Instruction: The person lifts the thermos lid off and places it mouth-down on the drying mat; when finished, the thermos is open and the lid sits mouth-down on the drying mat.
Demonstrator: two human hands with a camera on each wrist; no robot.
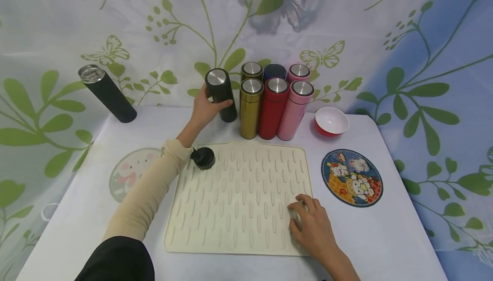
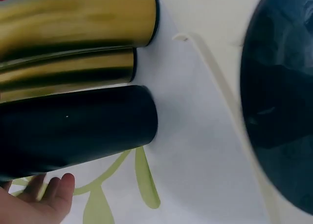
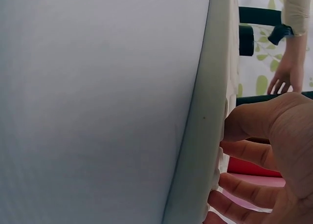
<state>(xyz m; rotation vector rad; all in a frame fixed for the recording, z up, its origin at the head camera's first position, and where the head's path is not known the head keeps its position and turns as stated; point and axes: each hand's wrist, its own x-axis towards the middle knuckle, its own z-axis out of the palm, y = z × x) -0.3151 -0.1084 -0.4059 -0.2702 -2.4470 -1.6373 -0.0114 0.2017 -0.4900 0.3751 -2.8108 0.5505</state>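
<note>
A: How's the left hand's (image 1: 203,110) grip?

B: It holds the black bottle (image 1: 219,85) near the top — the thumb lies across the front, and the other fingers go round the far left side.

A: And where does that bottle stand?

B: Upright at the back of the white table (image 1: 389,229), just left of the gold bottle (image 1: 251,112) and beyond the cream mat (image 1: 239,244). Its steel-topped lid is on.

A: What about the right hand (image 1: 313,229)?

B: Nothing is held there. The fingers are bent and spread apart, their tips resting on the mat near its right edge.

A: What else is by the gold one?

B: A red bottle (image 1: 272,112) and a pink bottle (image 1: 293,112) complete the front row. Behind them come a second gold bottle (image 1: 252,70), a blue bottle (image 1: 274,71) and another pink bottle (image 1: 298,72).

A: Anything on the mat?

B: A black cap (image 1: 204,158), at the upper left corner, just beside the left sleeve (image 1: 148,191).

A: And further out?

B: At the table's far left, another black bottle (image 1: 111,97) shows a bare steel mouth. Over on the right sit a red-and-white bowl (image 1: 332,120) and — nearer — a round patterned coaster (image 1: 352,178). A pale round coaster (image 1: 129,167) lies partly under the left arm.
</note>
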